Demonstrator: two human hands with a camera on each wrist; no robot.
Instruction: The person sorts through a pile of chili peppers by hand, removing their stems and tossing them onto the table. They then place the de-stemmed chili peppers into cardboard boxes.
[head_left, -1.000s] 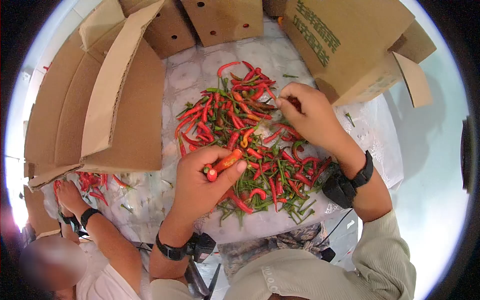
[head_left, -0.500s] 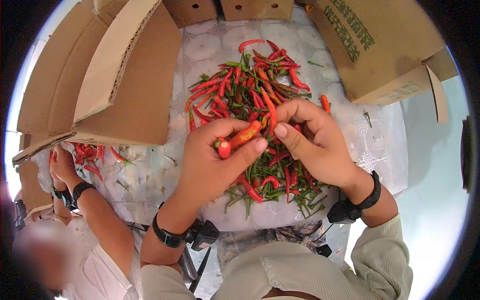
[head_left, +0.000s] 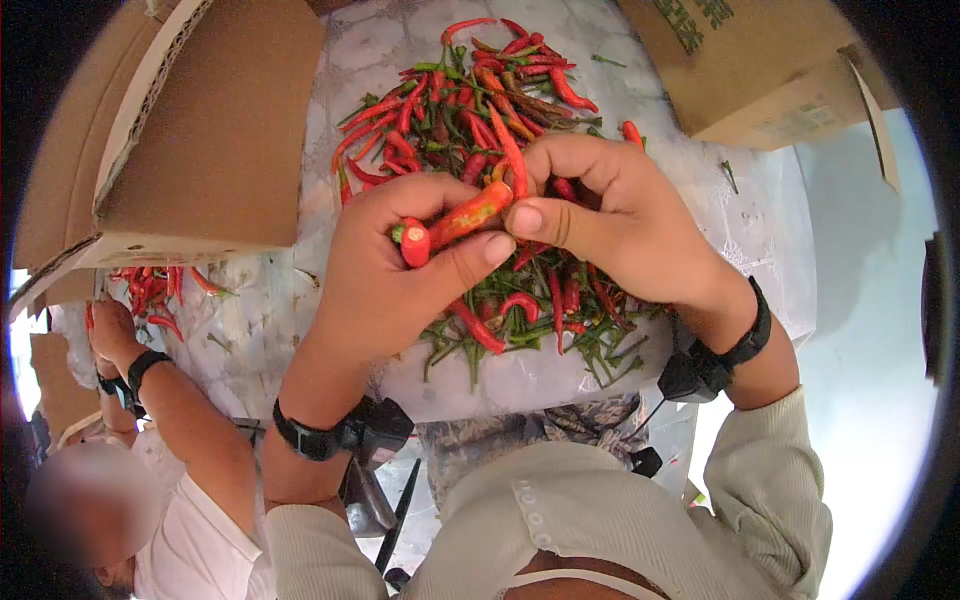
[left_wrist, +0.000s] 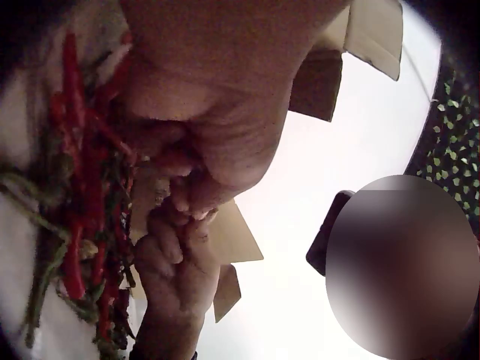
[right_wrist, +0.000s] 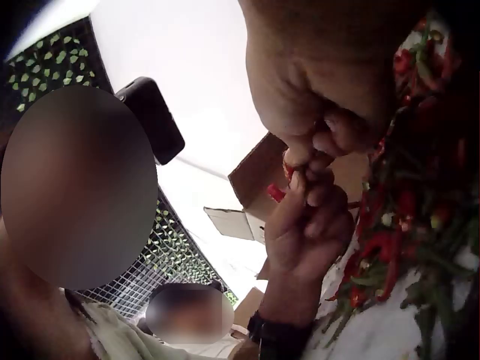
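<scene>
Left hand (head_left: 375, 285): fingers and thumb curled round at least two chili peppers. The orange-red chili (head_left: 470, 217) is plump and glossy, mottled with yellow along its side; its tip reaches the other hand's thumb. Beside it, the red chili (head_left: 414, 243) presents a blunt, shiny end with a pale round spot (a bit of green shows just next to it).

Right hand (head_left: 625, 225): thumb and forefinger pinch the lower end of a slim red chili (head_left: 508, 150), smooth, bright, tapering away from the wearer. Hands close together above the chili pile (head_left: 480, 100); cannot tell whether skin meets skin.

Pile: mostly red, some brownish-green pods, green stems tangled throughout, spread over the pale surface (head_left: 365, 65). Loose green stems (head_left: 620, 365) fringe its near edge.
</scene>
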